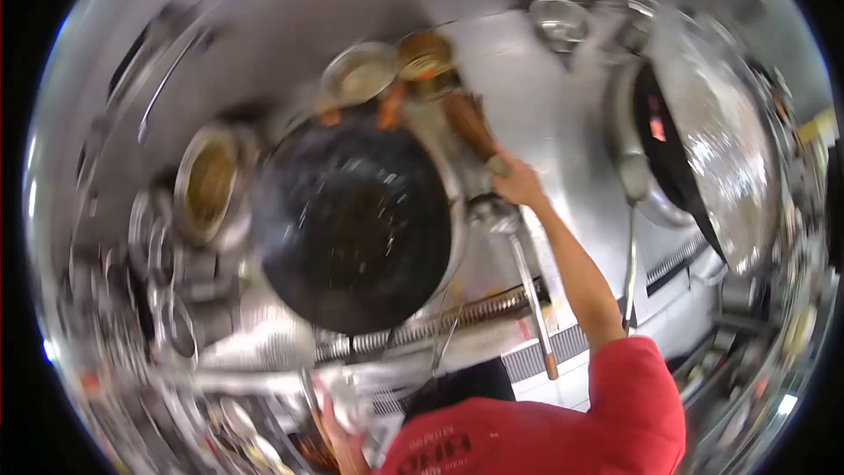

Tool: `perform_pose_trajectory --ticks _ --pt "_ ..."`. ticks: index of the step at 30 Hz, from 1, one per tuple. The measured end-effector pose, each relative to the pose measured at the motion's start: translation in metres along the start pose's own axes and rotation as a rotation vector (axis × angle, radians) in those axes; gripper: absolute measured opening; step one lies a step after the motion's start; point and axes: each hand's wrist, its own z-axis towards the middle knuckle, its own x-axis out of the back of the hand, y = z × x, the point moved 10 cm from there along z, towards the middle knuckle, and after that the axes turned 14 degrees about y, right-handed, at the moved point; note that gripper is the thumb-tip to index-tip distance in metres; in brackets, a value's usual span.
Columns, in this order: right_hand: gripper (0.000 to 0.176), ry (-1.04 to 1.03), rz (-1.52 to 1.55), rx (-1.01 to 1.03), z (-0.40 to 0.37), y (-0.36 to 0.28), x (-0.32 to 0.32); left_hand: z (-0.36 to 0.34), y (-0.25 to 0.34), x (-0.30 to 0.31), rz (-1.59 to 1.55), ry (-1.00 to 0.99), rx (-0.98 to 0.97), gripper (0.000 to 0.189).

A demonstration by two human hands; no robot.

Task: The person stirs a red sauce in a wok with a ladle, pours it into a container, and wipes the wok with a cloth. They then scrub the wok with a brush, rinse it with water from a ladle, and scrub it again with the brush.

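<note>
My right hand (519, 180) is closed around the lower end of a brown wok brush (470, 126), just right of the wok's far rim. A large dark wok (352, 220) sits on the range, its inside wet and shiny. Low in the view, my left hand (338, 429) is blurred beside a whitish, crumpled-looking thing (353, 406). Its fingers look curled, but I cannot make out what they hold. A ladle (530, 290) with a wooden handle end lies just below my right hand.
Behind the wok stand a metal bowl (360, 73) and a brown pot (425, 57). A pan with yellowish-brown content (209, 181) is at the left. On the right, a second wok (721, 141) is tilted up, near another long-handled ladle (632, 237). A clear bowl (560, 22) stands at the back.
</note>
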Motion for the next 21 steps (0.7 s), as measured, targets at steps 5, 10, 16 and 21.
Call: perform_pose_trajectory --ticks 5,10,16,21 --pt "0.059 -0.096 0.466 0.124 -0.070 -0.083 0.038 0.019 0.012 -0.031 0.151 0.046 -0.150 0.050" --pt "0.055 -0.682 -0.164 0.504 -0.154 -0.162 -0.030 0.032 0.003 -0.080 0.210 -0.020 0.044 0.062" --pt "0.050 -0.258 0.066 0.431 -0.157 -0.299 -0.149 0.035 0.004 -0.110 0.136 -0.049 0.030 0.024" --pt "0.064 -0.605 0.180 0.557 -0.215 -0.268 -0.133 0.029 0.022 -0.105 0.141 -0.049 -0.028 0.025"
